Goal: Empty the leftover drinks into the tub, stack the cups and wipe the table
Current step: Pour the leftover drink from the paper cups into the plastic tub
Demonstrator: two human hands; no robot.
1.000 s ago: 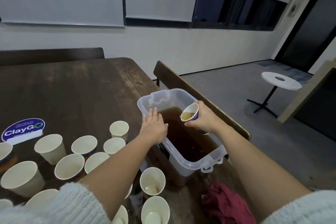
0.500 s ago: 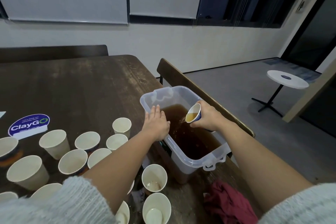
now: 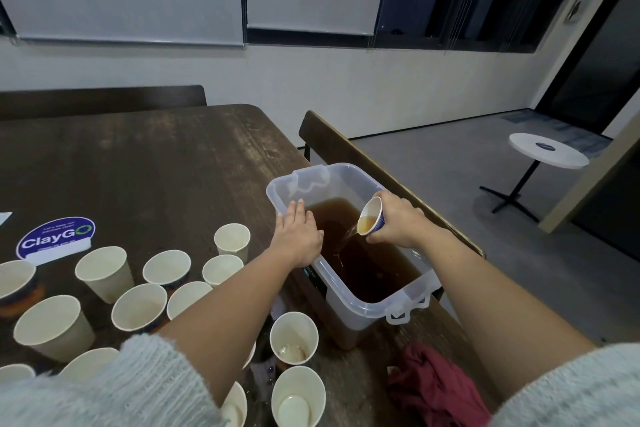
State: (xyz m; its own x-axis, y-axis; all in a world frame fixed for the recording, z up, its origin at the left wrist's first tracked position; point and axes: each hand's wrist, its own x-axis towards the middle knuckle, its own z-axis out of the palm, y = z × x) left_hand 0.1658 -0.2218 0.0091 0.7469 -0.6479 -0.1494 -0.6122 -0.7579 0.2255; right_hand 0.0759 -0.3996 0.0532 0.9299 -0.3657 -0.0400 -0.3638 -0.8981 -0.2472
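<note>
Since a second ago the cup (image 3: pixel 370 221) in the right hand (image 3: pixel 398 225) has tipped further over; a thin amber stream now runs from its lip into the brown liquid, where before the drink sat level inside. Left hand (image 3: pixel 298 236) unchanged in place on the tub's near-left rim.

Table (image 3: pixel 138 166): dark worn wood, takes up the left half of the view. Tub (image 3: pixel 367 308): clear plastic, at the table's right edge, part-full of brown liquid, clip handle at its near end. Bench back (image 3: pixel 332 139) runs just behind the tub on its right side.

Right hand: fingers curled round the cup, holding it tilted mouth-left over the tub's far half. Left hand: fingers straight and together, palm flat on the rim, gripping nothing.

Red cloth (image 3: pixel 436 388) lies crumpled on the table near the tub's near end, by the right forearm. Paper cups (image 3: pixel 138 305) stand upright in a loose cluster left of the tub; two near ones (image 3: pixel 294 340) show dregs. The left forearm crosses over part of the cluster and hides some cups. Blue ClayGo sign (image 3: pixel 57 239) sits beyond the cups. Small round white table (image 3: pixel 549 151) stands well apart on the floor, right.
</note>
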